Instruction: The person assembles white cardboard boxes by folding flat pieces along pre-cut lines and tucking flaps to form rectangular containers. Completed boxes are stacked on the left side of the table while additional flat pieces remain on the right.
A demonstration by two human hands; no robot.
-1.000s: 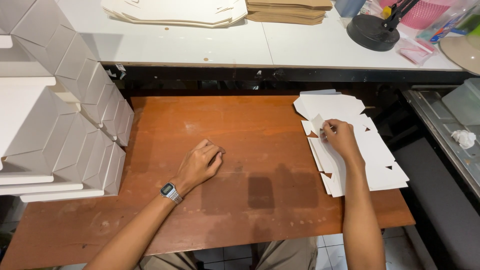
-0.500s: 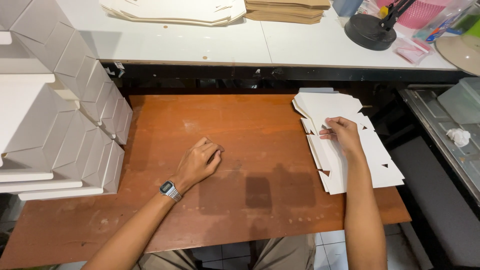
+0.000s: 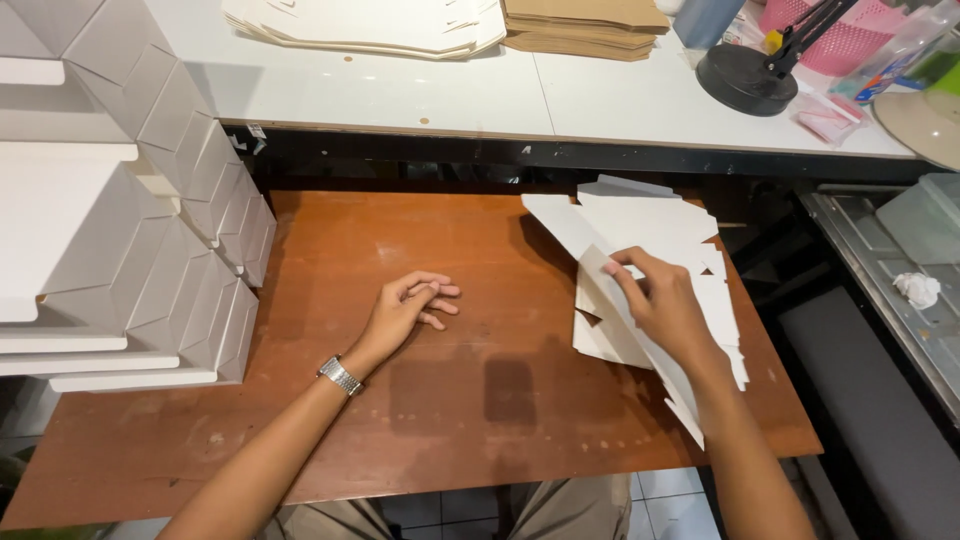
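Up comes one white sheet: the right hand (image 3: 668, 305), which lay flat on the stack of flat white card blanks (image 3: 655, 225) half a second ago, now has its fingers and thumb pinched on the near edge of the top blank (image 3: 610, 300), and that blank tilts up off the pile, its long lower edge running down toward the front right of the brown wooden table (image 3: 450, 400). Over on the other side, the left hand (image 3: 405, 305) has barely shifted; it rests on the bare wood near the middle of the table, fingers loosely curled, gripping nothing, with a metal wristwatch (image 3: 340, 375) on the wrist. That hand sits well apart from the card pile. The stack itself lies at the right end of the table, spread a little unevenly, its far corners reaching toward the dark gap under the white worktop (image 3: 400, 95). At the left edge of the table stand rows of folded white boxes (image 3: 170, 250) with angled faces, stacked in tiers. On the white worktop beyond, there is another pile of flat white blanks (image 3: 370, 25), then a pile of brown card sheets (image 3: 585, 25) just beside it, a black round lamp base (image 3: 748, 78) farther right, and a pink basket (image 3: 845, 40) behind that. Off to the right, a crumpled white tissue (image 3: 917, 290) lies on a grey metal surface.
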